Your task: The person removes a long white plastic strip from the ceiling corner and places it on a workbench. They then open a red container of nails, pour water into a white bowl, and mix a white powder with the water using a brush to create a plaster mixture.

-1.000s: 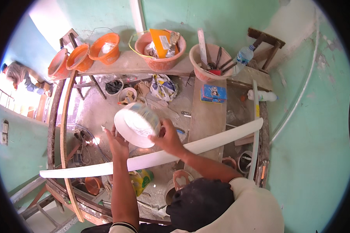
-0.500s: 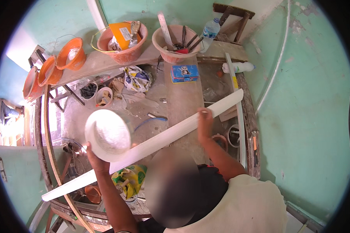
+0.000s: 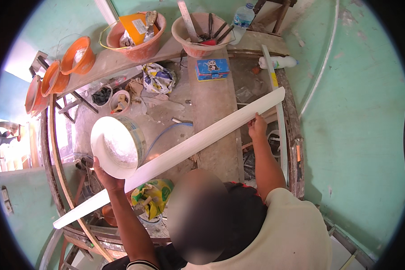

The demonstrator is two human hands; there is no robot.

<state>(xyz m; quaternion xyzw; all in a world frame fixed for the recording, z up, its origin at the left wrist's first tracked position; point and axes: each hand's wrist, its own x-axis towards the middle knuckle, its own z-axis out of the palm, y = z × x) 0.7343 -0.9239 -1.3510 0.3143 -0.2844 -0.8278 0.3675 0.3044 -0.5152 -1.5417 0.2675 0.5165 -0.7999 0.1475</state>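
Note:
My left hand [image 3: 107, 177] grips the lower side of a round white bucket [image 3: 141, 135], which is tilted so that its mouth and whitish inside show. A long white moulding strip [image 3: 198, 141] slants from lower left to upper right, passing close below the bucket and behind my left wrist. My right hand [image 3: 257, 127] pinches the strip's lower edge near its upper right end. Whether my left hand also touches the strip cannot be told.
Orange buckets [image 3: 80, 56] line a plank at the back, beside a tub of tools [image 3: 200, 33] and a water bottle [image 3: 243, 17]. A blue box [image 3: 212, 69] sits on the middle board. Sacks [image 3: 158, 78], a blue hose [image 3: 164, 132] and a long straightedge [image 3: 276, 99] lie around.
My right hand has slid right along the strip toward its upper end. The bucket has turned, showing more of its outer side, and shifted slightly left.

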